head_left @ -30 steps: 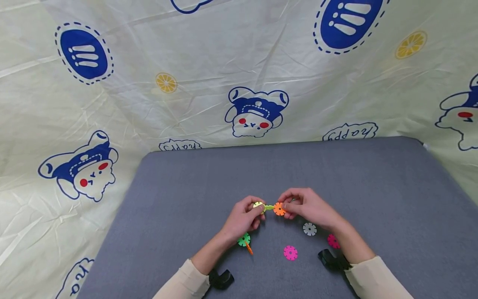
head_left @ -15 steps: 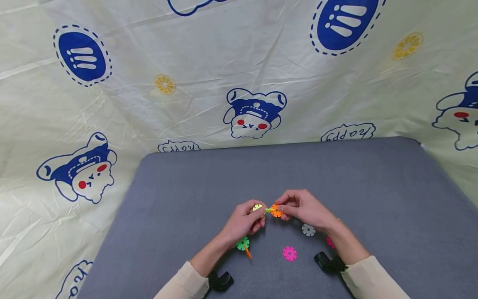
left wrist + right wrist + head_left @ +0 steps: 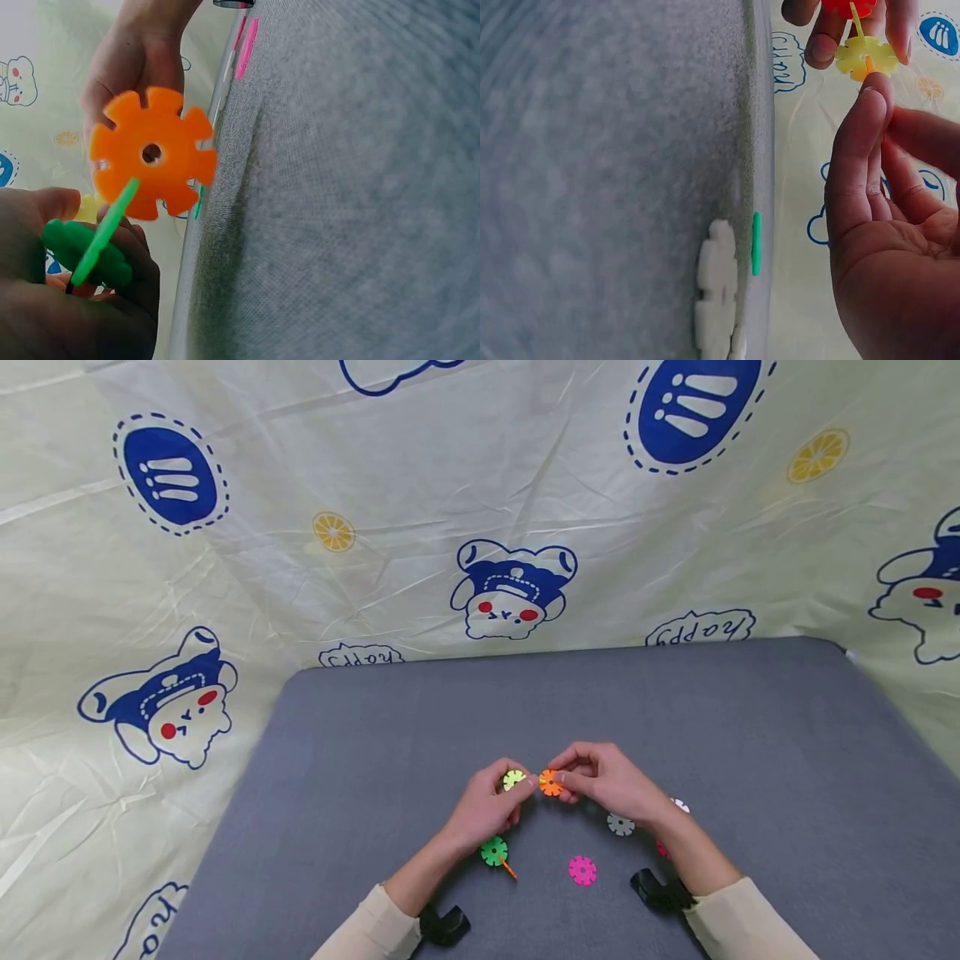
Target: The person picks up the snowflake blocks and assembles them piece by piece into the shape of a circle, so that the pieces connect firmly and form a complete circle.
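Observation:
My left hand pinches a chain of notched plastic snowflake discs; a pale yellow disc shows at its fingertips. Below that hand hang a green disc and an orange disc seen edge-on; in the left wrist view this orange disc faces the camera. My right hand pinches another orange disc between thumb and fingers, close beside the left thumb. In the right wrist view its orange edge overlaps a yellow disc, and a red disc sits at the left hand's fingers.
On the grey table lie a grey disc and a pink disc. A red-pink disc and a white disc are partly hidden by the right forearm. A printed curtain hangs behind the table.
My right hand has moved left with its orange disc, narrowing the gap to the left hand. The hanging green and orange discs have swung slightly. A white disc now shows beside the right forearm.

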Demonstrator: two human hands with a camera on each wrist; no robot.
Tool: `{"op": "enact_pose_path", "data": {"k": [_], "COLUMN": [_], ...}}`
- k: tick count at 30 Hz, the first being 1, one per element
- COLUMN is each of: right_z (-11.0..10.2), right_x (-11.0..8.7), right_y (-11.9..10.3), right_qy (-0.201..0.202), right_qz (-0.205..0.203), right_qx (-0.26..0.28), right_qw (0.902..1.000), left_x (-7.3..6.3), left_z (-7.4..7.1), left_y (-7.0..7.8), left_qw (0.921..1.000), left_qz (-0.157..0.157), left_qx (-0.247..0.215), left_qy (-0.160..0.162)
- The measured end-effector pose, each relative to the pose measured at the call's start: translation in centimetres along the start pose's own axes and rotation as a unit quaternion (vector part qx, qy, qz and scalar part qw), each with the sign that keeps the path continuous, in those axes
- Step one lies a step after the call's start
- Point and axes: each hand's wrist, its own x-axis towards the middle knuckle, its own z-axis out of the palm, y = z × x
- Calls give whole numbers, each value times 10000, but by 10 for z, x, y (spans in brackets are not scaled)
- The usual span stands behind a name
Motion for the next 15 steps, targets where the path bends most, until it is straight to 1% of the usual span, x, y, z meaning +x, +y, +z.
{"op": "enact_pose_path", "data": {"k": [3,5,7,9,11,13,15], "right_z": [-2,-5,-8,-11,-14,-16,-18], "right_x": [1,1,1,0,0,-1,-1], "right_y": [1,2,3,6,8,10,13], "right_qy": [192,484,838,1122,1324,1361,1281], "right_qz": [18,25,5,-43,-142,-313,-492], "right_qx": [-80,-289,-635,-1121,-1643,-2108,-2559], "right_qw": [9998,9984,9945,9873,9774,9675,9569], "left_x": [1,1,1,1,1,0,0], "left_z": [0,1,1,0,0,-1,-2], "left_y": [-1,-1,-1,-1,0,0,0], "left_qw": [9994,9990,9986,9984,9983,9984,9987], "left_qz": [35,17,-4,-16,-10,6,44], "left_qx": [306,385,441,462,467,478,425], "left_qy": [130,224,281,324,333,305,276]}}
